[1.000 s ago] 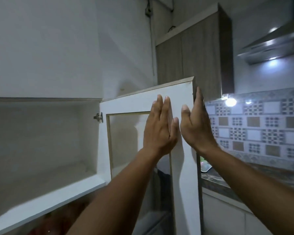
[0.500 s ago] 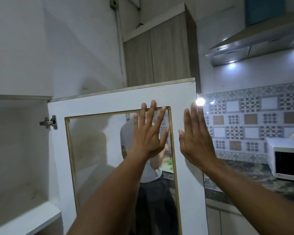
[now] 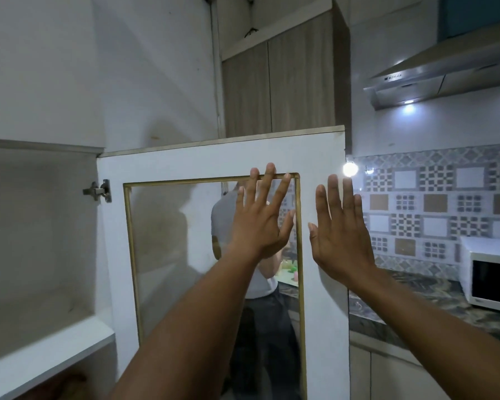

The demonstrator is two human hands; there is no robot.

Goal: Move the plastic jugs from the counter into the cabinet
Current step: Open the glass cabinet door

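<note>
Oddly, no jugs show anywhere here; neither the cabinet [image 3: 38, 232] interior that can be seen nor the stretch of counter [image 3: 410, 301] at right holds one, so where they sit cannot be told. By judgement, plastic jugs are light when empty, stiff enough to keep their shape, a little slick on the wall, and not fragile; the handle or the neck would be the sensible place to take one (a full one would call for a hand under the base as well).

What the hands meet now is the door [image 3: 185, 166], a white frame with a glass pane edged in gold trim, hung on a hinge [image 3: 98, 191] at its left. It stands swung out, facing the wearer. The left hand [image 3: 257, 220] is raised, palm forward, fingers spread flat on the glass near the pane's upper right corner, fingertips reaching the trim. The right hand [image 3: 341, 235] is also lifted with fingers straight and loosely together, at the door's free edge; whether it touches cannot be told. Both are empty and unclenched, forearms angled upward. A microwave [image 3: 488, 272] sits on the counter.
</note>
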